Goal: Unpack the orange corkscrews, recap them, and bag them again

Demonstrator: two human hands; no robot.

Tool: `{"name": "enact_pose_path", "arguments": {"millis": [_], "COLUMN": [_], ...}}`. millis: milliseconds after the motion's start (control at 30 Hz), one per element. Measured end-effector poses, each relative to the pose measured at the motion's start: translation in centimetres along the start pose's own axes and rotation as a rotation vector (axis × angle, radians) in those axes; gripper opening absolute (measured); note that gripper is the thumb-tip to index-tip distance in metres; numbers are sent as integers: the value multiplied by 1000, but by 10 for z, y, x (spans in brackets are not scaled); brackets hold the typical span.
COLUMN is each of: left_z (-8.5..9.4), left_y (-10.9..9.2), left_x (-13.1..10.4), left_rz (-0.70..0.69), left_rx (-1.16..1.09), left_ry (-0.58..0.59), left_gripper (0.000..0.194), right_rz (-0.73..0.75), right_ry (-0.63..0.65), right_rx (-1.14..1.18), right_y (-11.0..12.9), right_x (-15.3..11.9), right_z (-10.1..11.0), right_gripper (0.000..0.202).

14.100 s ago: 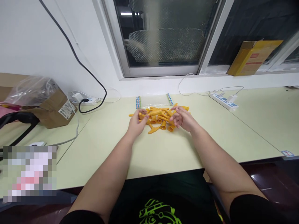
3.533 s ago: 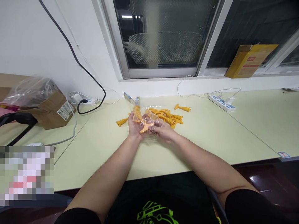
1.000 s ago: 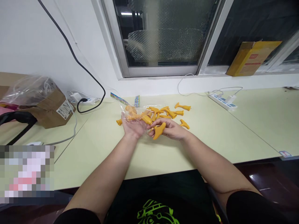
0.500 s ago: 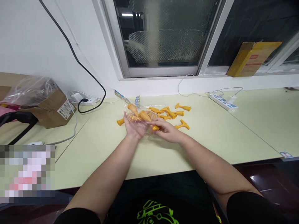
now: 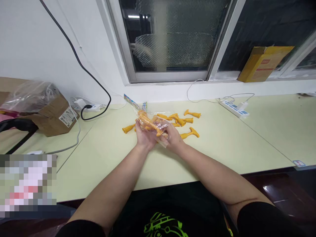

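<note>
Between my hands is a clear plastic bag [image 5: 164,142] with a colourful printed strip at its far corner. Inside it lie several yellow-orange plastic toy tools [image 5: 148,120], with ribbed handles and hammer-like T-shaped ends. My left hand [image 5: 145,139] cups the bag from below on its left side, fingers curled up around it. On the near right side, my right hand [image 5: 174,135] grips the bag's edge; its fingertips are partly hidden by the film. Loose toy tools of the same kind [image 5: 191,133] are strewn on the table behind and beside my hands.
Against the wall, a power strip [image 5: 234,108] stands at right and another [image 5: 92,107] at left. A cardboard box [image 5: 55,117] with plastic wrapping occupies the left. A black cable [image 5: 79,61] hangs down the wall. On the windowsill leans a yellow carton [image 5: 264,64].
My right hand has shifted left and closed more tightly at the bag's near edge. A toy tool now lies lengthwise in the bag, its T-end toward my right hand.
</note>
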State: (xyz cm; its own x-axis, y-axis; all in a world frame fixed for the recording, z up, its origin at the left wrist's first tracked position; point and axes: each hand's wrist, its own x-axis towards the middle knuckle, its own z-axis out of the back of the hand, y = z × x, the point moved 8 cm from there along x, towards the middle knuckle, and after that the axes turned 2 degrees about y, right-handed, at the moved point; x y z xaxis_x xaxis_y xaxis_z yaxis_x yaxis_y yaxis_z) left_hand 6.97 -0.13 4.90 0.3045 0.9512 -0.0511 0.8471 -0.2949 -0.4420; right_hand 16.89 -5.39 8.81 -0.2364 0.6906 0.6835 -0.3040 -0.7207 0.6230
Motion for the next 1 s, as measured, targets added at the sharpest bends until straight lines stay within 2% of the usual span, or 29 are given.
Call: {"name": "enact_pose_path", "arguments": {"millis": [100,167,300,500,567,700,833,900,1000], "left_z": [-4,-4,-3,-5,-5,1,11,12,6], "left_y": [-1,-1,1,10,11,5,-1,-4,-11], "left_x": [-2,-1,0,-6,-6,-1,2,2,1], "left_rz": [21,36,47,49,45,31,72,79,60], "left_rx": [8,23,18,41,22,-6,42,58,20], "left_ry": [20,36,78,33,28,28,-36,-33,25], "left_gripper": [68,71,79,66,65,70,77,79,76], "right_rz": [178,236,230,236,263,306,323,349,314], "right_ry": [-13,-32,-124,-172,-147,7,137,142,37], "right_rx": [-116,-157,-221,-326,-327,-256,-176,-148,-148], "right_y": [15,20,20,18,20,24,27,30,28], "right_x": [0,-1,-1,2,2,2,0,0,2], "right_z": [-3,-4,2,3,0,-11,-19,-15,14], "right_gripper": [22,22,23,25,30,40,47,43,28]}}
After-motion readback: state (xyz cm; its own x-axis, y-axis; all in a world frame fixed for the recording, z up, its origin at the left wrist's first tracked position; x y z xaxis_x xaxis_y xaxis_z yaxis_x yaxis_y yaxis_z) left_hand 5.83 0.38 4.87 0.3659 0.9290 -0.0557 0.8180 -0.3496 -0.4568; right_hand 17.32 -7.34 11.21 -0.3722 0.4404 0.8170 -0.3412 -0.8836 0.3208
